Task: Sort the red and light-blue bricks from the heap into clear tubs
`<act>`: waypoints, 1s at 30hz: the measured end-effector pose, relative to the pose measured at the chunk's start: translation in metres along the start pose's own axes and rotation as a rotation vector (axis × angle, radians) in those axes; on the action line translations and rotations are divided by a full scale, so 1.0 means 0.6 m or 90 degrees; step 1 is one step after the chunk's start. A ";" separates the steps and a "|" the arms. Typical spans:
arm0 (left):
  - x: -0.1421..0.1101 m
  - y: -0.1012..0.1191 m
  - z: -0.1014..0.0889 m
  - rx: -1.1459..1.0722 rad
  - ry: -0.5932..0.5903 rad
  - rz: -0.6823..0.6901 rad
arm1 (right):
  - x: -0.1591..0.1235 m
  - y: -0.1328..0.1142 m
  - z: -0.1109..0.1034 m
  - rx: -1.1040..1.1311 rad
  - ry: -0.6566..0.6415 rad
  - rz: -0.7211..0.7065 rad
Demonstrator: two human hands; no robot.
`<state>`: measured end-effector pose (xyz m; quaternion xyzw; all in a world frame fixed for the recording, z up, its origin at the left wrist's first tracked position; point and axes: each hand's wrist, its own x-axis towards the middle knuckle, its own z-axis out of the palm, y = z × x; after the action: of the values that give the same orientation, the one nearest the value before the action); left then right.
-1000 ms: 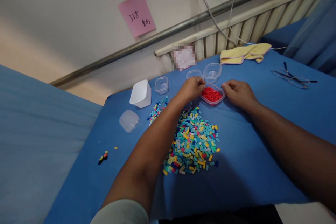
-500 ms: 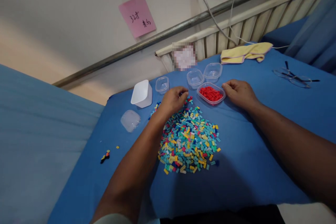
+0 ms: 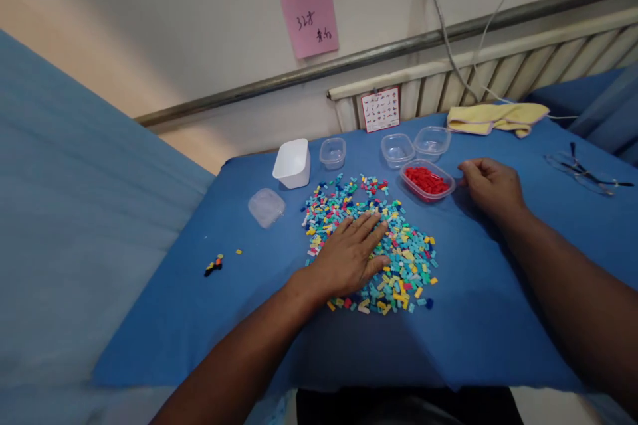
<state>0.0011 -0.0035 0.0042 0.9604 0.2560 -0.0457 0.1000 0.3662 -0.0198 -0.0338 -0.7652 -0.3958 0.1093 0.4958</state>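
Observation:
A spread pile of small building bricks, mostly turquoise, yellow, green and dark blue with some pink and white, lies on the blue cloth. My left hand lies palm down over the middle of it, fingers stretched out and hiding the bricks beneath. To the pile's upper right sits a clear plastic tub holding red bricks. Just right of that tub is my right hand, its fingers curled together with thumb and forefinger pinched; whether anything small is between them is hidden.
Behind the pile stand a white tub and clear tubs. A clear lid and a few dark and yellow pieces lie left. Farther right are a yellow cloth and eyeglasses.
My left hand has come back from the pile's far edge toward me and flattened over its middle. My right hand has drawn slightly away from the red-brick tub. The camera view has shifted.

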 end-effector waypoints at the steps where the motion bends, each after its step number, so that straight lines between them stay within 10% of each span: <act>1: 0.002 -0.010 0.000 0.005 0.004 -0.004 | -0.006 -0.003 -0.007 0.000 0.022 -0.007; 7: 0.013 -0.053 -0.006 0.005 0.019 -0.095 | -0.070 -0.059 -0.038 0.031 0.077 -0.164; 14: 0.000 -0.038 -0.003 -0.025 0.018 -0.065 | -0.184 -0.082 -0.002 -0.113 -0.375 -0.459; 30: -0.079 -0.022 0.012 -0.002 0.136 -0.065 | -0.339 -0.070 0.044 -0.280 -0.376 -0.492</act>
<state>-0.0468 -0.0170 0.0018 0.9453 0.3140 0.0523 0.0714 0.1954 -0.1391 -0.0569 -0.5862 -0.7851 0.0438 0.1953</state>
